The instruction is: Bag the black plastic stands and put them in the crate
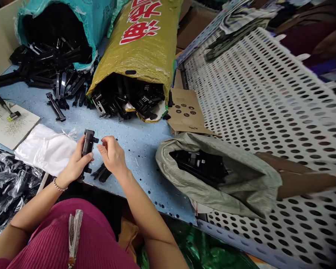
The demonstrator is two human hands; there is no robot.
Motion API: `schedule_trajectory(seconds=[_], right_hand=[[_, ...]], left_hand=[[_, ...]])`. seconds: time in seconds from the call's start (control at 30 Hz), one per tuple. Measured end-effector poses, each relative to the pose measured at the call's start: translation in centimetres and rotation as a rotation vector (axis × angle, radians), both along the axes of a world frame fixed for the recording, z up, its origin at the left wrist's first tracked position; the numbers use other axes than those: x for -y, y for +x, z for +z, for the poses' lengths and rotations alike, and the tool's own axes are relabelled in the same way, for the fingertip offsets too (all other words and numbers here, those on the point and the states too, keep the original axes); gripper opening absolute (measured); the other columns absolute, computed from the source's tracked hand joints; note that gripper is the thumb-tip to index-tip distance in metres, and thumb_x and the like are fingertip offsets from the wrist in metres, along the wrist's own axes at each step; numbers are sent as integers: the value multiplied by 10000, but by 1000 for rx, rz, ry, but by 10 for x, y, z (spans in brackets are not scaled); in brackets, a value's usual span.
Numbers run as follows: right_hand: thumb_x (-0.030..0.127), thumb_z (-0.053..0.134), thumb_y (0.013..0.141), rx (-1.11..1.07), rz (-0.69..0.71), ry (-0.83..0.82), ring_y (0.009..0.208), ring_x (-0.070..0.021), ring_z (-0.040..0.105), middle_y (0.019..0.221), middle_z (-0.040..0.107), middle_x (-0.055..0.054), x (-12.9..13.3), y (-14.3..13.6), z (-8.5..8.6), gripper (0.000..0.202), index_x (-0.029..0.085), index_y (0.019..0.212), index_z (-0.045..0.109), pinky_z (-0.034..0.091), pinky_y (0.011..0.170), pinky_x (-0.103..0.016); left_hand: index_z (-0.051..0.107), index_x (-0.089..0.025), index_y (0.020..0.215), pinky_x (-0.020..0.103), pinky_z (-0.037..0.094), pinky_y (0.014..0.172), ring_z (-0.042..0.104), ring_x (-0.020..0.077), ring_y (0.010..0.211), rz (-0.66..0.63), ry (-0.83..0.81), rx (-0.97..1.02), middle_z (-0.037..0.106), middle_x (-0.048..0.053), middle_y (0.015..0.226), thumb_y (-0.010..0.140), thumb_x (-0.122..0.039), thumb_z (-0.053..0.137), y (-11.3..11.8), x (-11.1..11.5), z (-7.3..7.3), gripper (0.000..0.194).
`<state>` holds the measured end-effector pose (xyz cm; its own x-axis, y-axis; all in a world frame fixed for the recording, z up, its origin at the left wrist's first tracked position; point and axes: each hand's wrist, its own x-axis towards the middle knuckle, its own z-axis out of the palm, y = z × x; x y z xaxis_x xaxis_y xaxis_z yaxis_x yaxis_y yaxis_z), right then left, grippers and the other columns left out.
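My left hand (77, 161) is wrapped round a black plastic part (87, 145), held upright above the table's front edge. Just to its right is my right hand (112, 154), its thumb and fingertips pinched together close to the part's side. Whatever sits in that pinch, if anything, is too small to make out. Beneath my hands another black piece (103, 173) lies on the blue table (145, 160). White plastic bags (49, 149) lie flat beside my left hand.
Black parts spill from a teal sack (96, 22) and fill a yellow sack (140, 48). A hammer (5, 104) rests on a pale board (22, 129). At right, an open grey-green sack (246, 190) holds black parts beside a perforated white panel (240, 97). Plastic-wrapped parts (11, 186) lie lower left.
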<state>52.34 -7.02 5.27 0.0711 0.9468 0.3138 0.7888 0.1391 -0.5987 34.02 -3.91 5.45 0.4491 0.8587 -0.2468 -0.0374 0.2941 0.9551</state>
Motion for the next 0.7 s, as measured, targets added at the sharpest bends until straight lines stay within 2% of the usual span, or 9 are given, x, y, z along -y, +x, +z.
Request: schedule_trajectory(seconds=[0.07, 0.13, 0.23, 0.3, 0.37, 0.43, 0.5, 0.6, 0.7], right_hand=[[560, 416, 1051, 132, 142, 67, 913, -258, 615, 1019, 671, -108, -10, 14, 1, 376, 239, 1112, 602, 497, 773, -380], [560, 449, 1042, 236, 264, 72, 853, -254, 590, 925, 661, -97, -17, 23, 2, 360, 247, 1003, 624, 480, 748, -377], [570, 412, 1054, 296, 234, 18, 717, -224, 551, 743, 615, -67, -16, 24, 2, 446, 241, 816, 596, 412, 645, -344], [545, 350, 1078, 281, 183, 10, 654, -202, 531, 681, 597, -51, -6, 14, 1, 493, 232, 773, 578, 364, 600, -331], [540, 351, 1081, 251, 252, 44, 662, -197, 547, 705, 622, -52, 9, -2, -2, 486, 225, 803, 595, 366, 608, -327], [532, 411, 1067, 250, 357, 72, 717, -205, 580, 762, 654, -60, 25, -17, -7, 433, 225, 840, 616, 395, 651, -328], [481, 446, 1065, 277, 393, 53, 729, -206, 589, 751, 651, -57, 32, -26, -12, 392, 232, 814, 615, 404, 671, -328], [443, 430, 1074, 256, 342, -39, 695, -196, 584, 707, 630, -45, 12, -19, -18, 398, 235, 783, 604, 402, 661, -317], [420, 388, 1085, 206, 132, -94, 848, -234, 631, 895, 689, -87, -42, 3, -19, 348, 229, 937, 638, 449, 735, -328]], left_hand=[[309, -255, 1599, 340, 586, 701, 678, 190, 776, -90, -96, 22, 685, 52, 1029, 899, -403, 667, -4, 4, 6, 800], [411, -232, 1524, 315, 570, 603, 690, 191, 698, -195, -241, 54, 682, 45, 966, 891, -424, 653, -7, 3, 10, 704], [509, -190, 1384, 290, 554, 541, 698, 190, 650, -185, -311, 79, 668, 39, 922, 860, -441, 655, -8, -4, 13, 599], [477, -194, 1401, 274, 544, 534, 689, 185, 636, -77, -260, 59, 650, 11, 833, 867, -450, 646, -7, -8, 13, 616], [465, -203, 1405, 257, 522, 529, 677, 179, 629, 16, -215, 27, 636, -9, 769, 888, -466, 625, -6, -12, 11, 601], [531, -190, 1311, 256, 517, 561, 672, 177, 653, 40, -197, 2, 645, -3, 757, 906, -480, 602, -5, -16, 6, 503], [596, -168, 1155, 281, 539, 654, 681, 189, 733, 25, -150, -40, 668, 19, 788, 925, -484, 573, -4, -20, -3, 391], [631, -147, 1004, 345, 536, 807, 683, 232, 856, -29, 46, -272, 700, 72, 864, 968, -450, 505, 4, -25, -22, 330], [624, -114, 1233, 418, 513, 861, 711, 309, 925, -172, 258, -681, 730, 151, 932, 1019, -397, 440, 21, -19, -39, 400]])
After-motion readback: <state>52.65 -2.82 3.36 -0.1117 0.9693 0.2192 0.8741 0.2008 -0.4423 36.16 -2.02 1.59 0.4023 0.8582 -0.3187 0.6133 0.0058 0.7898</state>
